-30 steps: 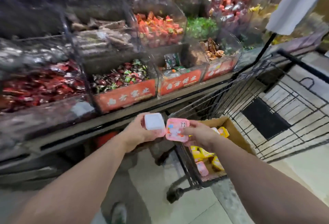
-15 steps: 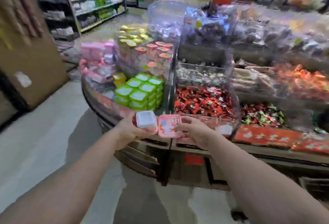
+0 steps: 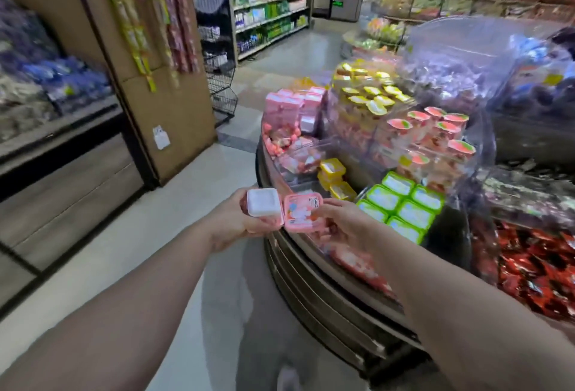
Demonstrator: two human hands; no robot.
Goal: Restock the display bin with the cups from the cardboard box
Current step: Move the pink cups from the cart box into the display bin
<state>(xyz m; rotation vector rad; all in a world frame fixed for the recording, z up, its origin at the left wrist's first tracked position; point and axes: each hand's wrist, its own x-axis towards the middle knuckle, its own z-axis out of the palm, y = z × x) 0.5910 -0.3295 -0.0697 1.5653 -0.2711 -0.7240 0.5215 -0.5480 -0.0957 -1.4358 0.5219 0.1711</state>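
So the person is standing at the rounded end of the candy display (image 3: 314, 278), both arms out in front. The left hand (image 3: 231, 221) is gripping a cup with its white bottom (image 3: 262, 202) facing up, fingers curled round its pink rim. The right hand (image 3: 340, 224) is pinching a second pink cup (image 3: 301, 211) by its edge, the printed lid tilted toward the camera. The two cups are touching side by side, right between the two grips, hovering just over the near rim of the display.

Just past the right grip, green-lidded cups (image 3: 404, 204) are sitting stacked in a clear bin. A few yellow cups (image 3: 333, 174) are lying a little beyond the held pair, and further out behind those a stack of matching pink cups (image 3: 294, 107) is filling its own bin. Red wrapped candies (image 3: 535, 272) are piled off to the right of the right arm. Off past the left grip, store shelves (image 3: 267, 8) are lining the aisle.
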